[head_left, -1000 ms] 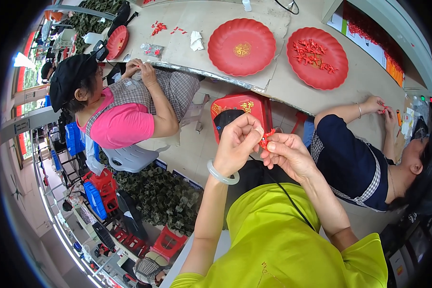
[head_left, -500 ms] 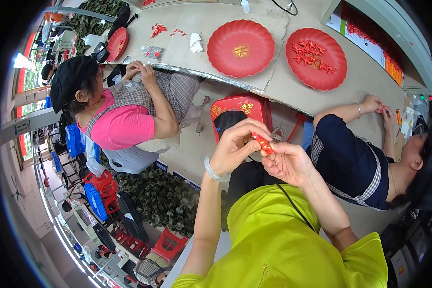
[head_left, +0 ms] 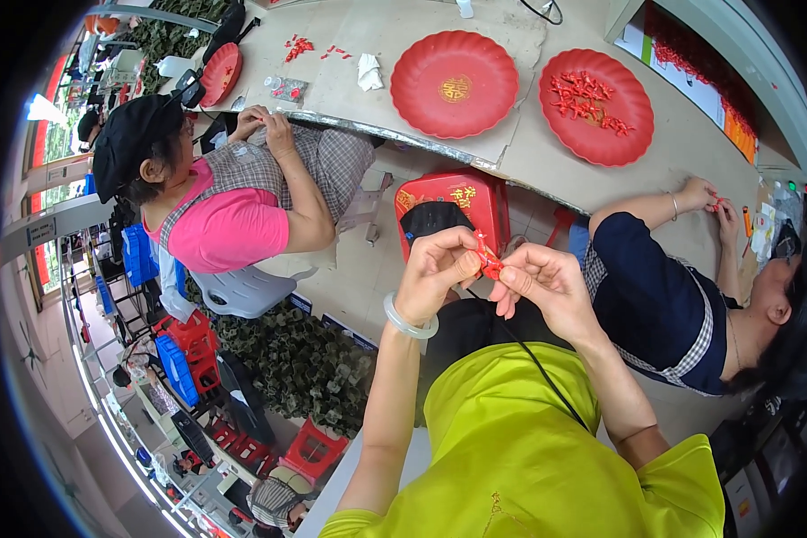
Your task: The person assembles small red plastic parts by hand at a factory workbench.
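Between my two hands, in front of my chest, is a small red, shiny piece [head_left: 487, 257], twisted and narrow like a wrapped candy. Thumb and forefinger of my left hand [head_left: 435, 276] pinch its upper left end; a pale bangle [head_left: 409, 319] circles that wrist. My right hand [head_left: 545, 285] pinches the lower right end, its other fingers loosely curled. Fingertips cover both ends, so its full shape is hidden. Beyond, on the table, a red scalloped plate [head_left: 641, 125] carries several similar red pieces [head_left: 587, 99].
Another red scalloped plate [head_left: 421, 67] lies on the table [head_left: 529, 148] beside it, near a crumpled white tissue [head_left: 368, 72]. Under the table edge stands a red box [head_left: 489, 202]. A person in pink [head_left: 233, 229] sits left, another in dark blue [head_left: 650, 287] right.
My hands have drawn slightly apart, and the red piece between them now looks longer and more stretched. The view has shifted slightly.
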A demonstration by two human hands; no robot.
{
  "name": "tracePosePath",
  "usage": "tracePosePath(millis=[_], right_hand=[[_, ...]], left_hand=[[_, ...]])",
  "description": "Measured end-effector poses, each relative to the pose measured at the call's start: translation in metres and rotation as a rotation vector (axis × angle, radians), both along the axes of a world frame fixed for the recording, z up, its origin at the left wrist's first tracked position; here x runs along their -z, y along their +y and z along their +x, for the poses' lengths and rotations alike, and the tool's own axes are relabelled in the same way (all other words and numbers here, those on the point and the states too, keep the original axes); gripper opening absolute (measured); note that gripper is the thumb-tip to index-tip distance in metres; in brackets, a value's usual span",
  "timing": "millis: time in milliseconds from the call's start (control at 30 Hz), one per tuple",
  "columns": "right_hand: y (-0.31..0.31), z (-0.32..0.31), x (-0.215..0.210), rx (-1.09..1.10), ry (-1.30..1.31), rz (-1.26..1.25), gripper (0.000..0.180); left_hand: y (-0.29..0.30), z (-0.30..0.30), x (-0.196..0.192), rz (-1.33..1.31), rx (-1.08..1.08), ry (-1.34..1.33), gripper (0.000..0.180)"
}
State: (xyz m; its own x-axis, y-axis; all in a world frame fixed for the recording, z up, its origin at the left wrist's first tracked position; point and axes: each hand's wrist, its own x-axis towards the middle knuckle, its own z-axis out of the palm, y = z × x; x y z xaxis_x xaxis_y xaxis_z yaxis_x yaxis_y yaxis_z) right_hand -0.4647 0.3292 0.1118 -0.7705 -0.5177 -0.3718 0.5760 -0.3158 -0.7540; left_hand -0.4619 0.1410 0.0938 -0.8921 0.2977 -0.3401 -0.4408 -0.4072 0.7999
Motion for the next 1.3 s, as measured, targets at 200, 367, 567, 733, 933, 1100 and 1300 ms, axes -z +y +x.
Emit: tracePosePath(millis=[200, 367, 567, 733, 933, 1100, 1300], right_hand=[[0.000, 0.000, -0.007, 0.012, -0.011, -0.005, 0.017], [0.003, 0.000, -0.012, 0.038, -0.009, 0.024, 0.017], [0.005, -0.034, 0.033, 0.120, 0.017, 0.047, 0.020], [0.044, -0.136, 0.169, 0.921, 0.268, 1.091, 0.021], [0.063, -0.192, 0.233, 0.732, 0.473, 1.434, 0.036], [0.064, -0.208, 0.236, 0.595, 0.351, 1.519, 0.042], [0.068, -0.198, 0.238, 0.854, 0.472, 1.469, 0.036]], left_hand=[[0.000, 0.001, 0.005, 0.104, 0.015, -0.082, 0.011], [0.007, -0.003, 0.006, 0.178, 0.014, -0.086, 0.012], [0.004, 0.002, 0.011, 0.139, -0.183, -0.055, 0.019], [0.009, 0.001, 0.007, 0.171, -0.186, -0.093, 0.021], [0.029, 0.003, -0.006, 0.297, -0.261, -0.143, 0.024], [0.023, 0.010, 0.016, 0.332, -0.279, -0.259, 0.020], [0.029, 0.004, 0.022, 0.013, -0.292, -0.195, 0.017]])
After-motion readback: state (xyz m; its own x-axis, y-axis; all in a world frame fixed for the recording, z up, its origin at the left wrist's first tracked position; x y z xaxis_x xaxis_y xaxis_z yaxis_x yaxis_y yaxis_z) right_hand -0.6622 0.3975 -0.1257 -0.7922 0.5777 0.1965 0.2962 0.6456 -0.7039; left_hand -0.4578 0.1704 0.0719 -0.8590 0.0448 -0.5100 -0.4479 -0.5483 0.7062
